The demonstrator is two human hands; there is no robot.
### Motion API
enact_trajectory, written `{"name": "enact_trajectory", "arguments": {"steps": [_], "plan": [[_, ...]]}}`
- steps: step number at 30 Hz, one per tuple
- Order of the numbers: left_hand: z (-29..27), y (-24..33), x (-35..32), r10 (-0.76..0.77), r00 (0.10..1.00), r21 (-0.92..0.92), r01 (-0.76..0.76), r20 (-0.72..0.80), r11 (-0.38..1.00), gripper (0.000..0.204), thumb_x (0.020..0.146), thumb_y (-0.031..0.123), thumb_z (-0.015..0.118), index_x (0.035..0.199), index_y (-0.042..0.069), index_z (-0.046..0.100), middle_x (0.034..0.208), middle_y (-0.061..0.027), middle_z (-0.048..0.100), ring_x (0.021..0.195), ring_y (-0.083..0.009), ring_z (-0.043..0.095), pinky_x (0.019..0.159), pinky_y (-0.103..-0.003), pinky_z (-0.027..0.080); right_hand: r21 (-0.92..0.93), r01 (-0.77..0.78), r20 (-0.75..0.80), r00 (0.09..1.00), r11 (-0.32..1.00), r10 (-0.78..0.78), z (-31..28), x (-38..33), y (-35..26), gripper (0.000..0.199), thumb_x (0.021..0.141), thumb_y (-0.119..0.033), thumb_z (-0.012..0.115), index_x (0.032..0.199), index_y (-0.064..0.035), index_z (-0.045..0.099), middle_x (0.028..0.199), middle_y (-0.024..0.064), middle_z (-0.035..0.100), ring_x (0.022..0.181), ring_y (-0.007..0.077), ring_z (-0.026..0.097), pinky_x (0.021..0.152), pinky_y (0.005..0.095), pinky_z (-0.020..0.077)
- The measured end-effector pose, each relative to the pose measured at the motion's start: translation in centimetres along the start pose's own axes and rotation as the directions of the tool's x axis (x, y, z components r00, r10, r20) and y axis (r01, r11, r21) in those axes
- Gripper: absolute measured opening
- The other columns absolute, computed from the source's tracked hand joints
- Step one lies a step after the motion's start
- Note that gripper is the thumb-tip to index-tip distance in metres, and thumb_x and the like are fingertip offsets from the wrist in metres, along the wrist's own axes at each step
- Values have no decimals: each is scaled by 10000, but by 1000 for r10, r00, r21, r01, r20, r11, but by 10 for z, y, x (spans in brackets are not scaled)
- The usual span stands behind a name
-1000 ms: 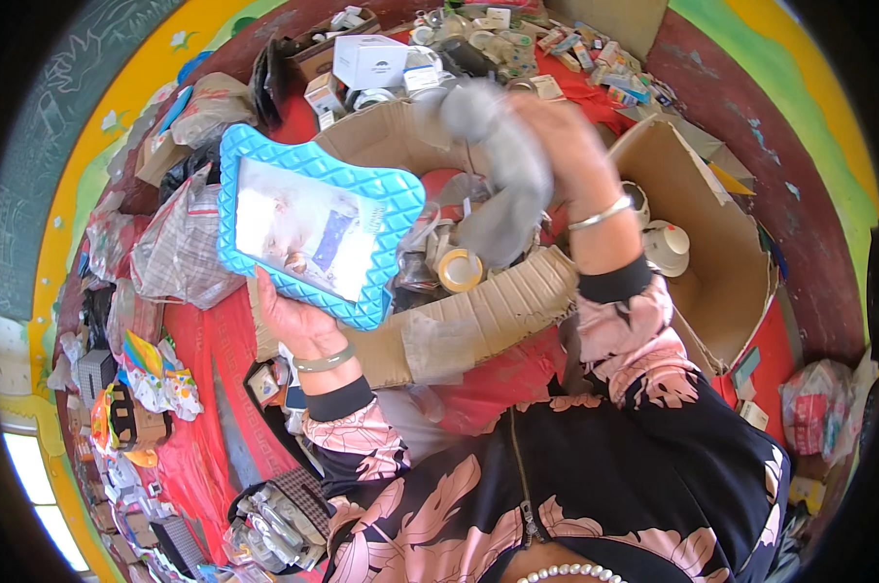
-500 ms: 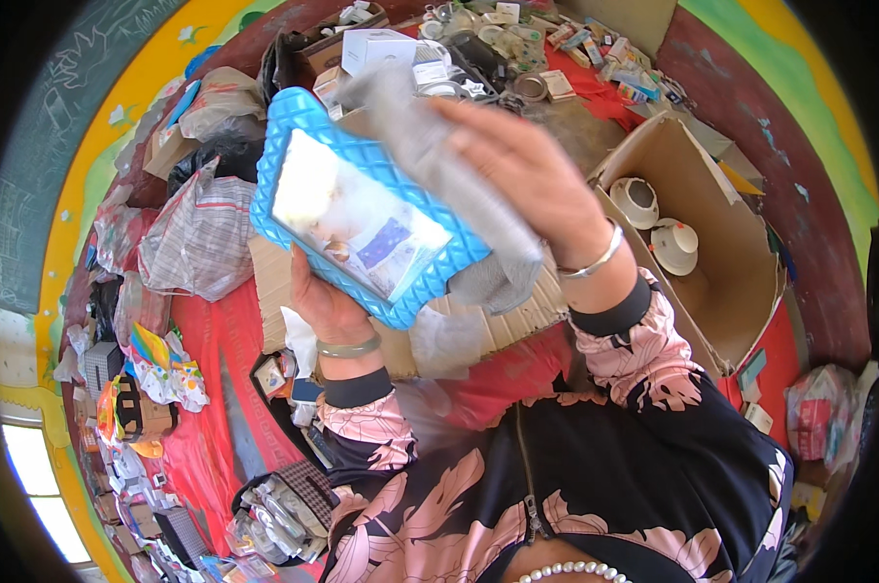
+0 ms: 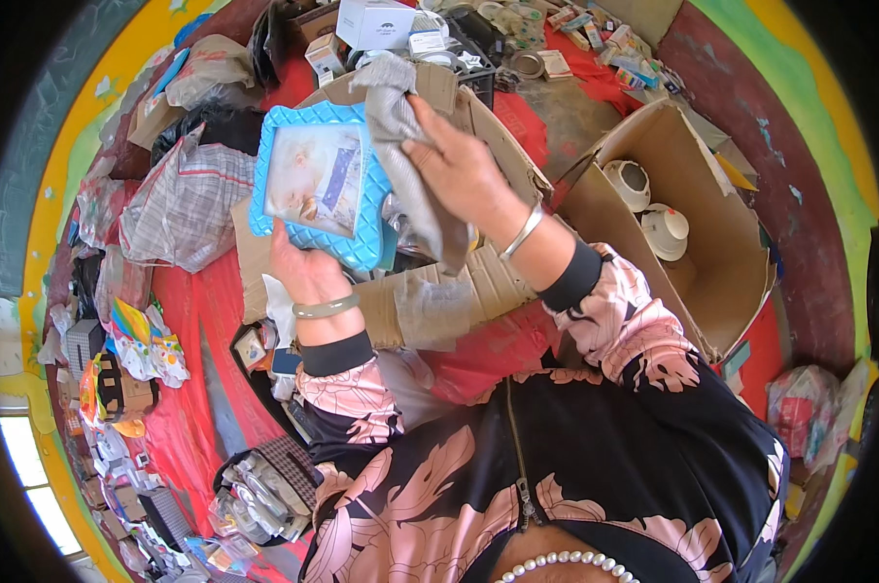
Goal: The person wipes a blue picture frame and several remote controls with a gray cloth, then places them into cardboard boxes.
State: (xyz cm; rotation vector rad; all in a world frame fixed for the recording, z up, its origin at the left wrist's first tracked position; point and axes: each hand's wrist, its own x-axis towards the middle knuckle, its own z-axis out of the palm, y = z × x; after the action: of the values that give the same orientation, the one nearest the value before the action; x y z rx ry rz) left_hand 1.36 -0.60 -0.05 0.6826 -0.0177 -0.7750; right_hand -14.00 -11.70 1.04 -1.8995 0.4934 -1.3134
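A blue picture frame (image 3: 368, 255) with a quilted border is held up over an open cardboard box (image 3: 381, 309). My left hand (image 3: 308, 274) grips its lower edge, thumb on the front and the other fingers hidden behind. Behind the glass is a pale picture (image 3: 308, 175) with a purple-blue patch. My right hand (image 3: 459, 170) is closed on a grey cloth (image 3: 400, 146), which lies against the frame's right side and hangs down below the fingers.
At the right, a second open cardboard box (image 3: 721, 233) holds two white bowl-like pieces (image 3: 666, 233). A checked plastic bag (image 3: 191, 204) sits at the left. White boxes (image 3: 373, 24) and a pile of mixed goods lie at the back, and a red sheet (image 3: 182, 330) covers part of the floor.
The picture frame has turned more upright and shifted slightly left. My right hand has moved left with the cloth, to the frame's right edge.
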Motion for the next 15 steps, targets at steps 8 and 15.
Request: {"name": "enact_trajectory", "arguments": {"steps": [8, 15], "plan": [[-1, -5, -18, 148, 982, 381, -182, 116, 907, 478, 935, 294, 299, 1279, -11, 428, 1288, -175, 478, 1187, -318, 464, 1027, -477, 341, -136, 10, 279, 960, 991, 29, 31, -47, -43, 488, 838, -39, 479, 1288, 84, 338, 1273, 444, 282, 1036, 506, 491, 834, 415, 470], [-62, 3, 13, -105, 952, -69, 130, 288, 989, 502, 892, 399, 426, 1204, 9, 481, 1135, -131, 577, 1029, -289, 555, 925, -418, 423, -353, 421, 523, 830, 836, -197, 31, -85, -63, 565, 740, -39, 494, 1272, 104, 367, 1287, 446, 270, 807, 376, 612, 735, 345, 503]]}}
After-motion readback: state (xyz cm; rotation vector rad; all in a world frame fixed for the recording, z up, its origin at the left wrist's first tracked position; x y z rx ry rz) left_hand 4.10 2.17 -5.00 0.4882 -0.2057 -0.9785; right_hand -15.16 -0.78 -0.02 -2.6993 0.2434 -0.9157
